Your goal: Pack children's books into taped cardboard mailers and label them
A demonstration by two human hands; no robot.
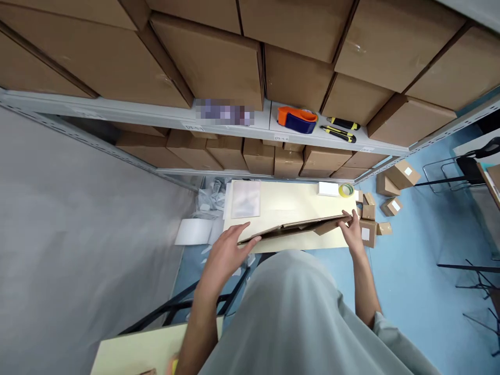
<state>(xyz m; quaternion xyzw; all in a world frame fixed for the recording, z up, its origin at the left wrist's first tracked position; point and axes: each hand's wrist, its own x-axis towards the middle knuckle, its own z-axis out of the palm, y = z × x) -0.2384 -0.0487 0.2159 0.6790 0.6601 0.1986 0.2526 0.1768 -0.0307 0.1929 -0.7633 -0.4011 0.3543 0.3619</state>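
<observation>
Seen from the wearer's head, a tabletop lies below, beyond the draped shirt.
The single camera faces forward and steeply down: a shelf of boxes looms close across the top, the left hand and right hand sit farther off near mid-frame, and blue floor spreads at right.

Cardboard between left hand and right hand: plain brown
Tabletop beneath the hands: pale cream
Tape roll beyond right hand: yellow
Tape dispenser beyond both hands: orange and dark blue
Cutters beyond right hand: black and yellow
Floor right of right hand: blue
</observation>
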